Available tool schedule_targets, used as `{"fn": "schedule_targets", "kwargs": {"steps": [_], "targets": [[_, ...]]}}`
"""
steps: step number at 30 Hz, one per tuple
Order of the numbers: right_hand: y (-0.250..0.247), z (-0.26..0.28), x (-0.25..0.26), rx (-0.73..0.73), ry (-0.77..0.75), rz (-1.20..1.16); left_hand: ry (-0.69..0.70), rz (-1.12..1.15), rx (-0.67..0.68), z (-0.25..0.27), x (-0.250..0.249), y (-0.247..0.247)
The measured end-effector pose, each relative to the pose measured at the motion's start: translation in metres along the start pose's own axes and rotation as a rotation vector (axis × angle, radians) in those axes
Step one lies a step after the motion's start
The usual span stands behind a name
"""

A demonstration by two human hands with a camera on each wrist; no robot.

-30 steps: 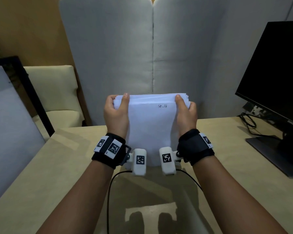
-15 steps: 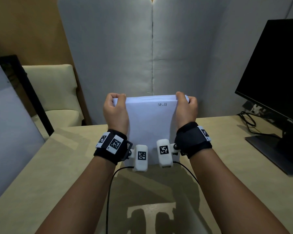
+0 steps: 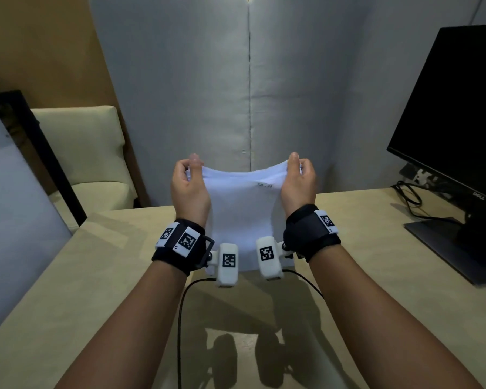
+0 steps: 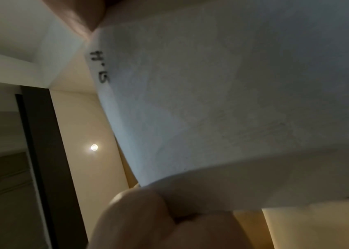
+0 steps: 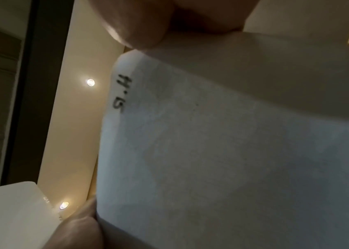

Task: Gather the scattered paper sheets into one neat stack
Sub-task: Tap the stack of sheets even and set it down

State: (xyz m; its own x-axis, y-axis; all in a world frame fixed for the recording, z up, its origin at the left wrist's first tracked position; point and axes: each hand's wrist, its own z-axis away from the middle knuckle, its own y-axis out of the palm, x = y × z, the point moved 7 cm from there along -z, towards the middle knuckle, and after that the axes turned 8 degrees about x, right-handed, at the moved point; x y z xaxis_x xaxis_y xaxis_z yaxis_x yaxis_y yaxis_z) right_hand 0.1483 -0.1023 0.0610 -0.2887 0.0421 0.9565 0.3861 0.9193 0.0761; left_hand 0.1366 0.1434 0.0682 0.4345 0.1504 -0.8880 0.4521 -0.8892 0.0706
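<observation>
A stack of white paper sheets (image 3: 240, 209) stands upright over the beige table (image 3: 96, 276), its top edge sagging in the middle. Small handwriting marks the front sheet near the upper right. My left hand (image 3: 190, 178) grips the stack's upper left corner, thumb in front and fingers curled behind. My right hand (image 3: 298, 175) grips the upper right corner the same way. In the left wrist view the paper (image 4: 233, 92) fills most of the picture, with my thumb (image 4: 139, 215) pressed on its edge. The right wrist view shows the same sheet (image 5: 222, 160) under my thumb (image 5: 139, 25).
A black monitor (image 3: 455, 130) on its stand, with cables, takes up the table's right side. A grey padded partition (image 3: 208, 94) stands behind the table. At left are a cream chair (image 3: 87, 153) and a black-framed board (image 3: 14, 197).
Both hands slid up to the top corners and drew inward, so the flat top edge now sags between them. The stack rose slightly.
</observation>
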Motion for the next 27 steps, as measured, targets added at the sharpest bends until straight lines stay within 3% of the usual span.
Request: {"fn": "schedule_targets", "kwargs": {"steps": [4, 8, 11, 13, 18, 20, 22, 27], "targets": [[-0.001, -0.002, 0.001, -0.047, 0.007, -0.029, 0.013, 0.063, 0.080, 0.010, -0.011, 0.004], [-0.011, -0.010, 0.009, -0.126, 0.030, -0.096, 0.106, 0.167, 0.386, 0.027, -0.010, 0.000], [-0.016, -0.017, 0.014, -0.144, 0.036, -0.112, -0.036, 0.057, 0.566, 0.038, 0.022, -0.006], [-0.014, -0.018, 0.015, -0.117, 0.046, -0.119, -0.143, 0.026, 0.589, 0.044, 0.036, -0.007], [-0.016, -0.006, 0.016, 0.076, 0.119, -0.335, -0.192, 0.091, 0.527, 0.043, 0.032, -0.009], [-0.026, -0.001, 0.011, 0.186, 0.056, -0.403, -0.203, 0.117, 0.531, 0.039, 0.029, -0.012], [-0.037, 0.003, -0.003, 0.278, -0.009, -0.309, -0.209, 0.159, 0.538, 0.039, 0.024, -0.014], [-0.036, 0.024, -0.037, 0.542, 0.002, -0.186, -0.230, 0.243, 0.573, 0.045, 0.021, -0.004]]}}
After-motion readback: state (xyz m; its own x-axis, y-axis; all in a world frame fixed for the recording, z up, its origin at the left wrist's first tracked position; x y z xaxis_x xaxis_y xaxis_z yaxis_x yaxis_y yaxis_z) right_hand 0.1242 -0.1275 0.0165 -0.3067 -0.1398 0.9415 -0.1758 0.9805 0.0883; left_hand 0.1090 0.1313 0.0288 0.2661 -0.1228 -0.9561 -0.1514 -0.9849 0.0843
